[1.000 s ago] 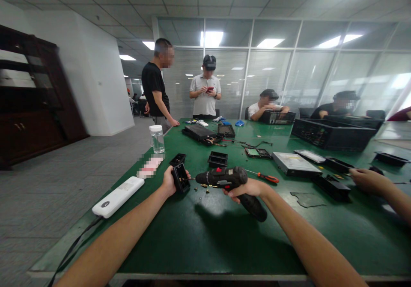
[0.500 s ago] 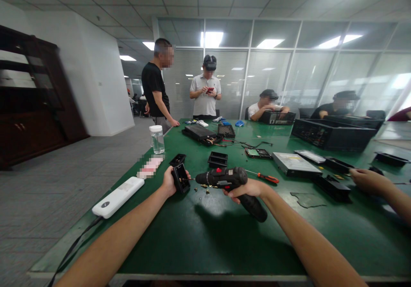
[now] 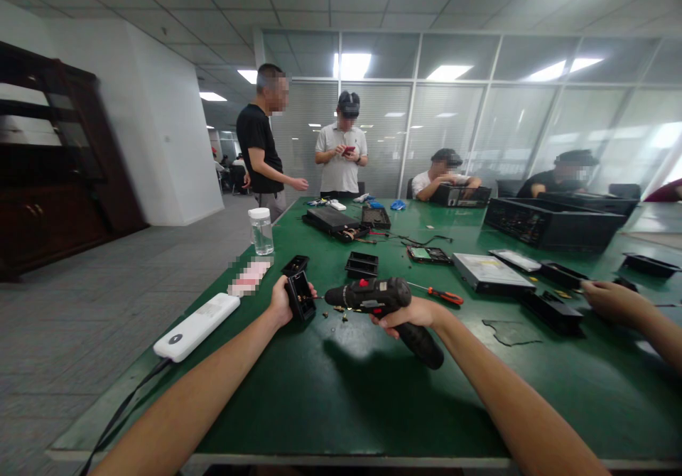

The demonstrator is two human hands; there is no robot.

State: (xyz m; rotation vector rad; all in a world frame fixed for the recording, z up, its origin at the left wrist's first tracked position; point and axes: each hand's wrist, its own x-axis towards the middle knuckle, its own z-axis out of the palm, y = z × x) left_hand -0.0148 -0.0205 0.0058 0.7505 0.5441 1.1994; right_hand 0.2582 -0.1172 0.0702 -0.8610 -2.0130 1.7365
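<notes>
My left hand [image 3: 280, 300] is closed round a small black box-shaped part [image 3: 301, 295], held on edge on the green table [image 3: 341, 398]. My right hand [image 3: 413, 313] grips a black cordless screwdriver [image 3: 381, 302] with red trim. Its bit points left and meets the part's open face. Small brass screws [image 3: 341, 311] lie on the table just under the tool's nose.
A white power bank [image 3: 196, 325] with a cable lies at the left edge, with a clear jar [image 3: 261, 230] farther back. An orange-handled screwdriver [image 3: 441, 293], black trays, a disc drive [image 3: 489, 271] and computer cases are spread behind. Another person's hand [image 3: 612, 300] rests at right. Other people are at the far end.
The standing person in black lifted a hand off the table's far edge. My hands, the part and the screwdriver have barely moved.
</notes>
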